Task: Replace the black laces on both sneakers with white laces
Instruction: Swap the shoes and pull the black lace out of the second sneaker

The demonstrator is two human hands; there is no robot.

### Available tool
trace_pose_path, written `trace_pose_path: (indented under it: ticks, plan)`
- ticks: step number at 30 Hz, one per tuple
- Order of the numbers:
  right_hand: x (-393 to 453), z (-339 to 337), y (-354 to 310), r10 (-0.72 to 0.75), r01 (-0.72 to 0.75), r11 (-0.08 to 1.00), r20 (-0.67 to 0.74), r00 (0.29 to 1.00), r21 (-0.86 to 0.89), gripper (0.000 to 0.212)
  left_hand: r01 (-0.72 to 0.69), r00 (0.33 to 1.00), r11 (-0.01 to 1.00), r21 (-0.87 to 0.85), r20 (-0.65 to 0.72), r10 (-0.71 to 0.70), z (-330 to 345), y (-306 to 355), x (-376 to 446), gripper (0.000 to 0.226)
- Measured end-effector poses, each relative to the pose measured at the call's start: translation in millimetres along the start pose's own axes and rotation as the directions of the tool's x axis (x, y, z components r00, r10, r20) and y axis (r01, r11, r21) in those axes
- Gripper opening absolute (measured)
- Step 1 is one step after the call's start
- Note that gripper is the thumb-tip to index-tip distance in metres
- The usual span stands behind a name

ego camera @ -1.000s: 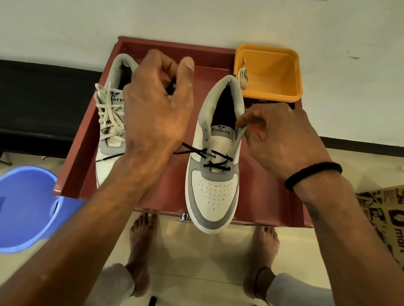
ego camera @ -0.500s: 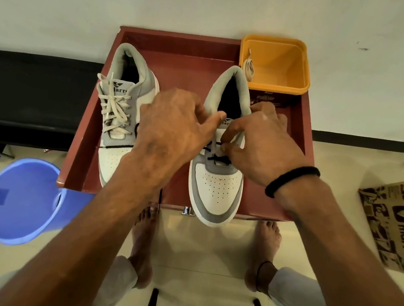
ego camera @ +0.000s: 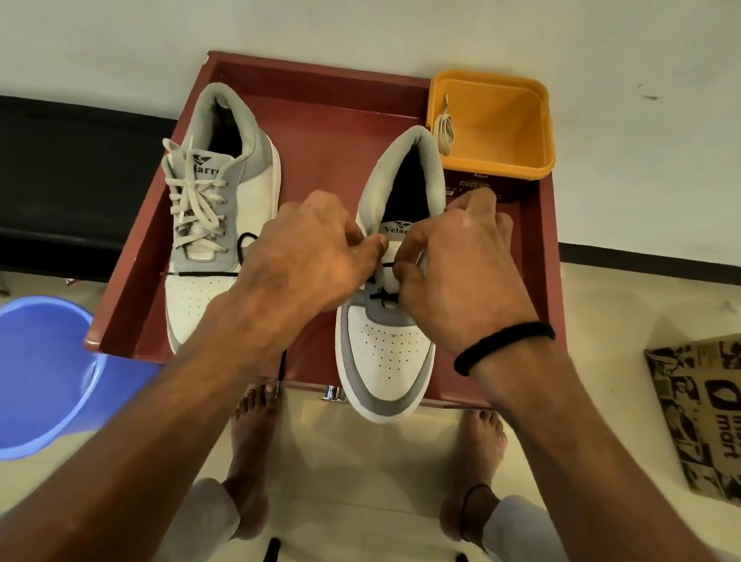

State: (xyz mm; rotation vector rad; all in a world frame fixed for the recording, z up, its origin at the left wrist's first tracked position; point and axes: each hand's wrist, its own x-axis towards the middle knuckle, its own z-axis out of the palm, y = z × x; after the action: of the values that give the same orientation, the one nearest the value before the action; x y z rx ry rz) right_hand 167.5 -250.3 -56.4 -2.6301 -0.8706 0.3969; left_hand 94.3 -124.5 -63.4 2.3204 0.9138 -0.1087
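Observation:
Two white-and-grey sneakers stand in a red-brown tray (ego camera: 143,238). The left sneaker (ego camera: 219,226) carries white laces. The right sneaker (ego camera: 388,352) has a black lace (ego camera: 383,297) only in its lowest eyelets; the loose black length runs left across the tray and over the front rim. My left hand (ego camera: 313,255) and my right hand (ego camera: 458,260) meet over the right sneaker's tongue, fingertips curled and pinching the black lace at the eyelets. A bundled white lace (ego camera: 444,128) hangs on the rim of the orange tub (ego camera: 502,123).
A blue bucket (ego camera: 24,375) stands on the floor at the left. A printed paper bag (ego camera: 719,415) lies at the right. My bare feet are below the tray's front edge. A wall is behind the tray.
My left hand dropped from a raised pull back down to the right sneaker's eyelets. The right hand shifted onto the tongue area. The black lace slack now lies across the tray.

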Motion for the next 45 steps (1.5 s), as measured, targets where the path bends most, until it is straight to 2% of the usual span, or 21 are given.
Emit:
trace_pose_path:
  ticks: [5, 7, 8, 10, 12, 15, 20, 24, 27, 31, 32, 34, 35, 36, 38, 39, 40, 43, 44, 45]
  plan:
    - [5, -17, 13, 0.110, -0.098, 0.988, -0.104, 0.989, 0.117, 0.017, -0.007, 1.000, 1.000, 0.013, 0.015, 0.007, -2, 2, 5, 0.034]
    - [6, -21, 18, 0.152, -0.138, 0.984, -0.131, 0.980, 0.112, 0.021, -0.013, 1.000, 1.000, -0.001, 0.014, 0.013, -1, 1, 6, 0.034]
    - [5, -21, 20, 0.134, -0.122, 0.988, -0.138, 0.981, 0.092, 0.019, -0.017, 1.000, 1.000, -0.005, 0.019, 0.017, -1, 2, 6, 0.034]
    - [5, -21, 20, 0.004, 0.000, 1.000, -0.138, 0.990, 0.030, 0.012, -0.027, 0.999, 1.000, -0.005, 0.021, 0.027, 0, 3, 6, 0.034]
    - [7, -27, 17, -0.116, 0.114, 0.993, -0.119, 0.986, -0.022, 0.025, -0.040, 0.999, 0.999, 0.004, -0.006, 0.040, -2, 5, 7, 0.036]
    - [14, -31, 9, -0.189, 0.182, 0.981, -0.141, 0.972, -0.062, 0.025, -0.078, 0.995, 0.997, 0.019, -0.068, 0.079, -7, 10, 10, 0.037]
    - [11, 5, 9, -0.193, 0.174, 0.970, -0.103, 0.976, -0.169, 0.033, -0.051, 0.996, 0.999, 0.011, -0.077, 0.052, 5, -2, 7, 0.042]
    - [9, 6, 2, -0.178, 0.150, 0.965, -0.112, 0.978, -0.216, 0.034, -0.036, 0.997, 0.999, -0.001, -0.064, 0.036, 5, -2, 6, 0.043]
    - [6, 1, 2, -0.145, 0.131, 0.981, -0.085, 0.986, -0.143, 0.029, -0.029, 0.998, 0.999, 0.030, -0.060, 0.031, 4, -1, 7, 0.047]
    - [6, -11, 8, -0.062, 0.063, 0.994, -0.014, 0.998, 0.088, 0.002, -0.003, 0.999, 0.999, 0.048, -0.035, 0.005, 3, 0, 7, 0.047]
    - [6, -14, 10, -0.035, 0.036, 0.986, -0.009, 0.999, 0.162, 0.007, 0.004, 1.000, 0.999, 0.046, -0.027, -0.003, 2, 0, 6, 0.046]
    - [5, -19, 11, 0.057, -0.052, 0.930, -0.002, 0.998, 0.365, 0.014, 0.020, 1.000, 0.999, 0.037, -0.011, -0.019, 1, 0, 5, 0.041]
    - [5, -21, 11, 0.113, -0.108, 0.865, 0.019, 0.993, 0.490, 0.017, 0.025, 1.000, 0.999, 0.034, -0.007, -0.025, 0, -1, 5, 0.040]
    - [5, -24, 9, 0.167, -0.169, 0.758, 0.063, 0.984, 0.629, 0.018, 0.028, 1.000, 0.999, 0.038, -0.005, -0.027, -1, 0, 5, 0.039]
    - [7, -25, 7, 0.237, -0.280, 0.455, 0.188, 0.953, 0.846, 0.021, 0.030, 0.999, 0.998, 0.058, 0.007, -0.031, -3, 0, 3, 0.037]
    - [8, -26, 7, 0.260, -0.307, 0.333, 0.226, 0.939, 0.892, 0.024, 0.026, 0.999, 0.998, 0.064, 0.016, -0.027, -4, 1, 3, 0.036]
    - [10, -27, 8, 0.279, -0.319, 0.268, 0.243, 0.929, 0.909, 0.024, 0.023, 0.999, 0.997, 0.068, 0.026, -0.025, -4, 2, 1, 0.035]
    - [10, -28, 11, 0.248, -0.319, 0.210, 0.265, 0.932, 0.924, 0.015, 0.009, 0.999, 0.998, 0.069, 0.042, -0.012, -4, 2, -2, 0.032]
    - [10, -30, 12, 0.231, -0.325, 0.220, 0.275, 0.933, 0.920, 0.013, 0.003, 0.999, 0.997, 0.075, 0.040, -0.006, -4, 3, -2, 0.032]
    - [9, -29, 13, 0.221, -0.309, 0.297, 0.250, 0.943, 0.903, 0.012, -0.002, 0.999, 0.997, 0.078, 0.037, -0.001, -2, 3, -3, 0.032]
